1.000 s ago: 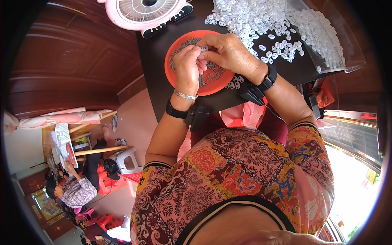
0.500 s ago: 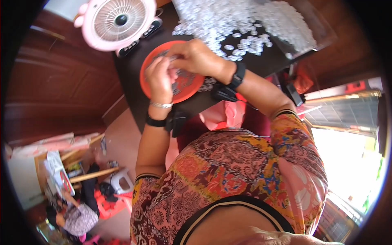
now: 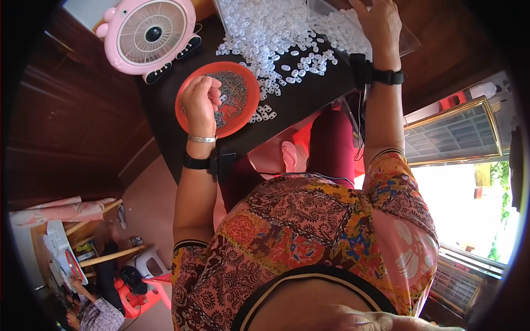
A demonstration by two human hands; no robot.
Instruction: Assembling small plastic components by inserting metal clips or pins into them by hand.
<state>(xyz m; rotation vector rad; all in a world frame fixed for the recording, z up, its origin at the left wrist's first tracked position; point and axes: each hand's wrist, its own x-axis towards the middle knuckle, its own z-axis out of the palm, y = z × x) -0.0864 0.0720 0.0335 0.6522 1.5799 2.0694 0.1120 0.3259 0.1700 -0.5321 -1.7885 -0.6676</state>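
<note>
My left hand [image 3: 200, 105] is over the left side of an orange plate [image 3: 251, 105], its fingers curled in. Whatever they may hold is hidden. A small white piece [image 3: 223, 98] shows right beside the fingertips; I cannot tell whether it is held or lies on the plate. Many small grey screw-like pieces [image 3: 234, 91] fill the plate. My right hand [image 3: 382, 27] is stretched out at the far right, over a clear plastic bag or tray [image 3: 407, 41] with white pieces in it. Thumb and fingers stand apart, the tips partly cut off by the picture's edge.
White oval pieces with holes [image 3: 265, 27] are heaped at the back of the dark table [image 3: 165, 110]. Several loose ones [image 3: 264, 114] lie right of the plate. A pink fan [image 3: 152, 33] stands at the back left. Another person [image 3: 102, 314] sits at the lower left.
My hands were together over the plate. The right hand has moved away to the far right, over the clear plastic; the left has stayed at the plate.
</note>
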